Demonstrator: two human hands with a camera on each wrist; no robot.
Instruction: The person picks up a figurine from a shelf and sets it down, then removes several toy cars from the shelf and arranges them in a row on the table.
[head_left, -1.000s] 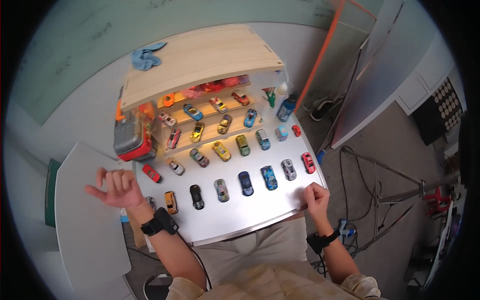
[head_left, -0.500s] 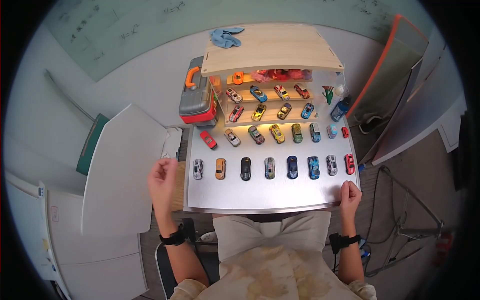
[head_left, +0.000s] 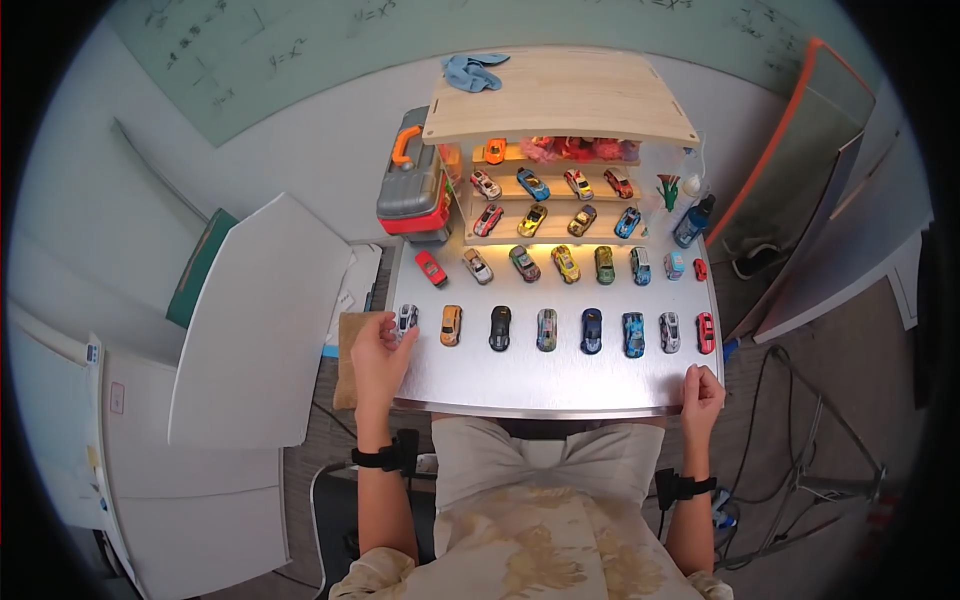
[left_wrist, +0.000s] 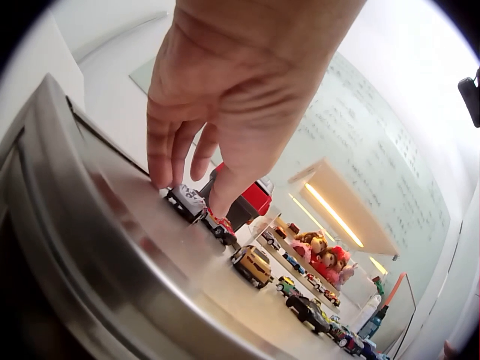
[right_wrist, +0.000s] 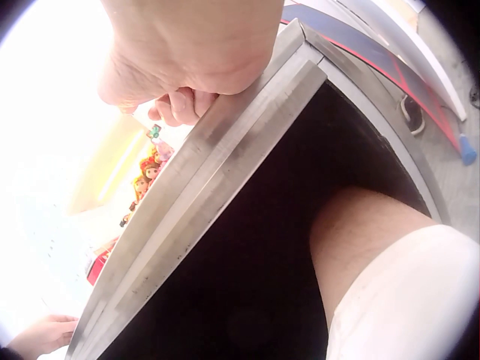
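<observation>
A white-and-black toy car [head_left: 407,320] stands at the left end of the front row on the shiny metal table [head_left: 480,385]. My left hand [head_left: 378,355] reaches down over it, fingers on one side and thumb on the other. The left wrist view has the white car [left_wrist: 187,201] between the fingertips [left_wrist: 160,178] and thumb, close over the tabletop. To its right is an orange toy car [head_left: 452,326]. My right hand [head_left: 703,392] rests on the table's front right edge, fingers loosely curled and holding nothing, just below a red toy car [head_left: 706,333].
Behind the two table rows, a lit wooden display shelf [head_left: 560,120] bears more toy cars and dolls. A grey-and-red toolbox [head_left: 412,190] stands left of it, a dark blue bottle [head_left: 693,222] right. A white panel [head_left: 250,330] rises left of the table.
The left hand has swung in from the left and come down to the white toy car. The head view has turned and steadied. The right hand stays at the table edge.
</observation>
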